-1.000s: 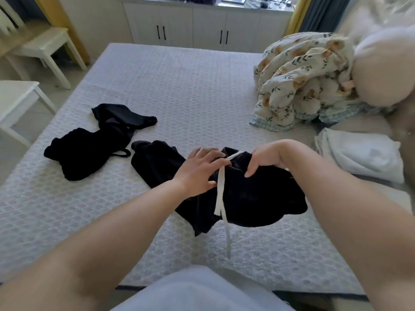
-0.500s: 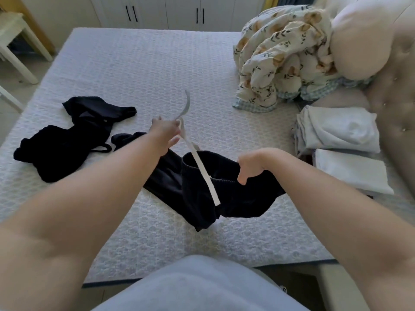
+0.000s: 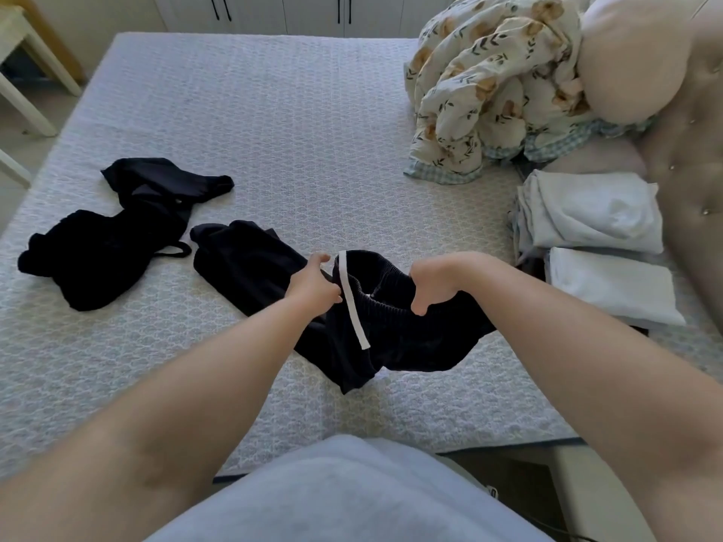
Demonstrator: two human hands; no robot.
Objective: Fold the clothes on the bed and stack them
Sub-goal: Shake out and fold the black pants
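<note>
We grip the soft black drawstring trousers point(image 3: 391, 330) at the ribbed waistband, left hand point(image 3: 313, 285) and right hand point(image 3: 432, 281) both clenched on it; light, floppy cloth, best held there.

The shorts point(image 3: 391, 338) I hold are black, with a ribbed waistband and a white drawstring point(image 3: 352, 303) lying across the dark cloth. To my left lies another black heap point(image 3: 105, 244), plain, with no print on it. The bed point(image 3: 274, 131) wears a pale grey-white cover quilted in a small repeating lattice. The duvet point(image 3: 489, 84) is cream, printed with tan flowers and dark leaves, edged in light blue check. The folded pile point(image 3: 594, 217) beside it is white. The pillow point(image 3: 633, 60) is pale pink. The cupboards point(image 3: 313, 9) are white with black handles. My top point(image 3: 352, 498) is light grey.
</note>
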